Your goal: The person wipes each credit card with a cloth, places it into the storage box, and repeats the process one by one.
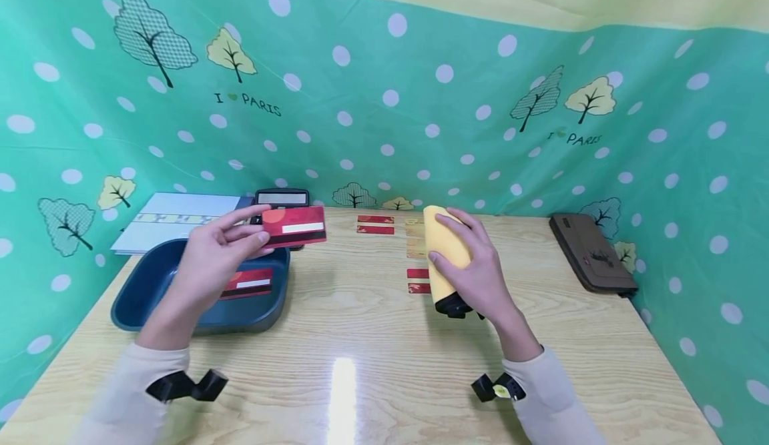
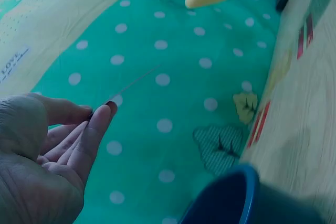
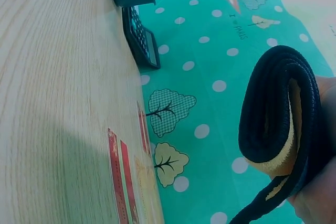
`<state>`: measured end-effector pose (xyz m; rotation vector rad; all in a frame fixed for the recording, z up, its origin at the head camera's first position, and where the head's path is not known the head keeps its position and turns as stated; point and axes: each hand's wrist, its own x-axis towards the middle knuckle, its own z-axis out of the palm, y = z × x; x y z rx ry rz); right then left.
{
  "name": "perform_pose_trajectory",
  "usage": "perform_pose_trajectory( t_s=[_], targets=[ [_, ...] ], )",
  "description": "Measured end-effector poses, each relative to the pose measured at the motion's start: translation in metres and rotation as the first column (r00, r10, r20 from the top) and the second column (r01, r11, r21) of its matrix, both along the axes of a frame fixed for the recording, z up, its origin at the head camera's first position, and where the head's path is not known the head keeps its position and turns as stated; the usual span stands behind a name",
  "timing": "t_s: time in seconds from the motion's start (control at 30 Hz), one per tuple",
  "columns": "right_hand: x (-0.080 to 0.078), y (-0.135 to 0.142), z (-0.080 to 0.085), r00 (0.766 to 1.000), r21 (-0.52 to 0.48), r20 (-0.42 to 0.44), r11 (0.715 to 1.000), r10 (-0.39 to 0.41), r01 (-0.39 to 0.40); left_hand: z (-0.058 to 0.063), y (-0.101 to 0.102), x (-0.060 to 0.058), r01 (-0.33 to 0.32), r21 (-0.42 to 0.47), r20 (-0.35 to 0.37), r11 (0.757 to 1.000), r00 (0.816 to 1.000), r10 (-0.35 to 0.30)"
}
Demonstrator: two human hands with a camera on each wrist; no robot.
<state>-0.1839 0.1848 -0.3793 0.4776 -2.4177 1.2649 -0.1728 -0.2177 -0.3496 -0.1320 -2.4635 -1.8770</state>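
Note:
In the head view my left hand pinches a red bank card by its left end, raised above the blue basin. A second red card lies in the basin, partly covered by my wrist. My right hand grips a rolled yellow cloth from the right side, above the table. Its black-edged end shows in the right wrist view as a folded cloth roll. Seen edge-on in the left wrist view, the bank card is a thin line between thumb and fingers.
Red cards lie at the table's back middle. Gold cards and more red cards are partly hidden by the cloth. A calculator and white papers sit behind the basin. A brown zipped case lies far right.

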Motion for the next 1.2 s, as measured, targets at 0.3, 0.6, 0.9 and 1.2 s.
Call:
perform_pose_trajectory(
  t_s=[0.3, 0.6, 0.9, 1.2],
  targets=[
    [0.000, 0.001, 0.000, 1.000, -0.007, 0.012, 1.000, 0.001, -0.001, -0.016, -0.049, 0.001, -0.036, -0.231, 0.080, 0.972, 0.995, 0.055],
    [0.000, 0.001, 0.001, 1.000, -0.009, 0.008, 1.000, 0.003, -0.003, -0.044, -0.082, -0.008, 0.054, -0.191, 0.249, 0.980, 0.969, -0.005],
    [0.000, 0.001, -0.002, 1.000, -0.016, 0.014, 1.000, 0.003, -0.003, -0.068, -0.108, -0.019, 0.074, -0.002, 0.392, 0.997, 0.918, -0.067],
    [0.000, 0.003, 0.000, 1.000, -0.011, 0.007, 1.000, -0.007, 0.007, -0.071, -0.110, -0.022, 0.036, -0.045, 0.379, 0.998, 0.925, -0.016]
  ],
)
